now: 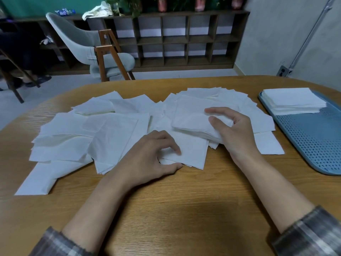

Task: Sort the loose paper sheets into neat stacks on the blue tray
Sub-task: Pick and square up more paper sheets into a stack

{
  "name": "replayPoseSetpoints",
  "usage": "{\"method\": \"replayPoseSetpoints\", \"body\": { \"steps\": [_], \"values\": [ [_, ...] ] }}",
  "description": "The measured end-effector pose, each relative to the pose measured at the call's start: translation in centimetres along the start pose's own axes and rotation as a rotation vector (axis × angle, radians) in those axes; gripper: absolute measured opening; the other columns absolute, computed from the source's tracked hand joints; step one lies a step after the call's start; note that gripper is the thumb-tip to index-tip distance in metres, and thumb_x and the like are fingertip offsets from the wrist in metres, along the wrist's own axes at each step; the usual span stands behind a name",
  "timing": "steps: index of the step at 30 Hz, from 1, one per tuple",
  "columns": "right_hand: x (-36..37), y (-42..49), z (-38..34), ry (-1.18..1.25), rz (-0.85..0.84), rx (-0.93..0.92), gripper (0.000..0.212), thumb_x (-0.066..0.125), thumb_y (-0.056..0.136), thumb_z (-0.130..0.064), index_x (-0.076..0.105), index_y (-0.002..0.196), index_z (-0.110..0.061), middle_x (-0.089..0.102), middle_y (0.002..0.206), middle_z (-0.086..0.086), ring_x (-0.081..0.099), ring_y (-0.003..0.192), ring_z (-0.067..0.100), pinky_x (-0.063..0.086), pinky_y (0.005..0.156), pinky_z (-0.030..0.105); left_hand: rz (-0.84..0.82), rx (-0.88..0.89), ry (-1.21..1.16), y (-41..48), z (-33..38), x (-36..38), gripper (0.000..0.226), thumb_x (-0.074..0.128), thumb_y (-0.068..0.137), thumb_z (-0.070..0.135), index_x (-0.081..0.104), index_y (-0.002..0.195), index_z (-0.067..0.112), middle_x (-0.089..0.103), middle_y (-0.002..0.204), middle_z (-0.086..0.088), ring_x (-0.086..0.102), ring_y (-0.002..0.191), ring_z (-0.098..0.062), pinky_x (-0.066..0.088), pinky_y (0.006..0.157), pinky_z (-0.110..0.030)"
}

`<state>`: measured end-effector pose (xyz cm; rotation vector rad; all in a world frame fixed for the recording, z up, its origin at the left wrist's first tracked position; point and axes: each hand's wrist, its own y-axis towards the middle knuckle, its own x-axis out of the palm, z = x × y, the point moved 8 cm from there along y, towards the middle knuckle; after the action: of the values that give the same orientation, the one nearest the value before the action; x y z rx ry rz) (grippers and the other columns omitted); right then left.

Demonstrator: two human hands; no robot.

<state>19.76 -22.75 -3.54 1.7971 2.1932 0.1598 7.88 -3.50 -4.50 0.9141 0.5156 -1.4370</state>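
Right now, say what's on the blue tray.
A neat stack of white sheets sits at the far end of the blue tray; the near part is bare. Anything beneath the stack is hidden.

A pale chair [88, 47] stood at the upper left. Behind it ran a long brown shelf [177, 39] along the grey wall [287, 34].

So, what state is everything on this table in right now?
Left hand: pinches one sheet at its near edge.
Right hand: grips a small stack.
Loose sheets: scattered, overlapping on the table.
Finished stack: neat, on the blue tray, far end.
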Motion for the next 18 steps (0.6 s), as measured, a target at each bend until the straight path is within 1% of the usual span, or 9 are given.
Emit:
{"method": "replayPoseSetpoints", "body": {
  "steps": [3, 4, 7, 9, 11, 12, 14, 16, 18],
  "values": [
    [0.4, -0.1, -0.1, 0.002, -0.034, -0.009, 0.024, 0.067, 0.098, -0.004, 0.082, 0.106, -0.021, 0.078, 0.108, -0.022, 0.062, 0.113, -0.015, 0.038, 0.092, -0.001, 0.029, 0.008, -0.021, 0.0, 0.4, -0.1, 0.005, 0.082, 0.090, 0.035, 0.078, 0.093, 0.034, 0.068, 0.103, 0.018, 0.063, 0.109, -0.010, 0.049, 0.095, -0.034],
    [0.5, -0.1, -0.1, 0.004, -0.048, -0.014, 0.024, 0.067, 0.099, -0.003, 0.081, 0.106, -0.021, 0.078, 0.109, -0.022, 0.062, 0.113, -0.014, 0.039, 0.094, 0.000, 0.029, 0.007, -0.035, 0.0, 0.4, -0.1, 0.003, 0.081, 0.091, 0.034, 0.078, 0.090, 0.035, 0.069, 0.102, 0.018, 0.064, 0.108, -0.010, 0.050, 0.093, -0.034],
    [1.0, -0.2, -0.3, -0.009, -0.085, -0.017, 0.023, 0.067, 0.099, -0.006, 0.081, 0.106, -0.023, 0.077, 0.110, -0.022, 0.062, 0.115, -0.013, 0.039, 0.097, 0.000, 0.040, 0.015, -0.065, -0.1, 0.6, -0.1, 0.011, 0.081, 0.092, 0.029, 0.078, 0.083, 0.035, 0.072, 0.096, 0.018, 0.067, 0.102, -0.009, 0.050, 0.088, -0.028],
    [1.2, -0.3, -0.3, -0.028, -0.095, -0.021, 0.023, 0.067, 0.100, -0.007, 0.081, 0.106, -0.024, 0.077, 0.110, -0.024, 0.061, 0.115, -0.015, 0.038, 0.095, -0.001, 0.052, 0.019, -0.095, -0.1, 0.9, -0.2, 0.010, 0.082, 0.091, 0.025, 0.082, 0.084, 0.030, 0.073, 0.092, 0.017, 0.069, 0.096, -0.008, 0.050, 0.081, -0.021],
    [1.3, -0.3, -0.4, -0.033, -0.104, -0.020, 0.023, 0.068, 0.100, -0.007, 0.081, 0.106, -0.024, 0.076, 0.109, -0.026, 0.060, 0.114, -0.016, 0.038, 0.094, -0.002, 0.054, 0.009, -0.140, -0.2, 1.2, -0.1, 0.009, 0.083, 0.090, 0.022, 0.083, 0.084, 0.029, 0.074, 0.090, 0.016, 0.071, 0.092, -0.009, 0.046, 0.073, -0.015],
    [1.4, -0.3, -0.3, -0.035, -0.107, -0.019, 0.023, 0.068, 0.100, -0.007, 0.081, 0.106, -0.024, 0.076, 0.109, -0.027, 0.060, 0.114, -0.016, 0.038, 0.095, -0.001, 0.051, 0.005, -0.165, -0.2, 1.3, 0.0, 0.010, 0.083, 0.090, 0.022, 0.083, 0.083, 0.030, 0.074, 0.090, 0.015, 0.071, 0.090, -0.011, 0.044, 0.071, -0.014],
    [1.5, -0.3, -0.4, -0.042, -0.115, -0.024, 0.023, 0.068, 0.100, -0.007, 0.081, 0.105, -0.024, 0.076, 0.109, -0.027, 0.060, 0.115, -0.016, 0.038, 0.096, 0.000, 0.033, 0.002, -0.210, -0.3, 1.5, 0.2, 0.012, 0.083, 0.090, 0.022, 0.083, 0.083, 0.031, 0.075, 0.090, 0.015, 0.071, 0.089, -0.013, 0.046, 0.070, -0.018],
    [1.5, -0.3, -0.5, -0.052, -0.125, -0.034, 0.023, 0.067, 0.100, -0.007, 0.081, 0.105, -0.024, 0.076, 0.109, -0.026, 0.061, 0.115, -0.015, 0.038, 0.096, 0.000, 0.001, -0.013, -0.262, -0.3, 1.5, 0.5, 0.010, 0.083, 0.090, 0.020, 0.084, 0.084, 0.028, 0.076, 0.090, 0.015, 0.072, 0.090, -0.015, 0.051, 0.072, -0.025],
    [1.6, -0.3, -0.5, -0.060, -0.134, -0.043, 0.023, 0.067, 0.100, -0.007, 0.081, 0.106, -0.024, 0.077, 0.110, -0.024, 0.061, 0.115, -0.014, 0.037, 0.095, -0.001, -0.027, -0.047, -0.318, -0.4, 1.2, 0.8, 0.009, 0.082, 0.090, 0.017, 0.085, 0.086, 0.024, 0.077, 0.090, 0.014, 0.072, 0.087, -0.015, 0.049, 0.072, -0.022]
  ]
}}
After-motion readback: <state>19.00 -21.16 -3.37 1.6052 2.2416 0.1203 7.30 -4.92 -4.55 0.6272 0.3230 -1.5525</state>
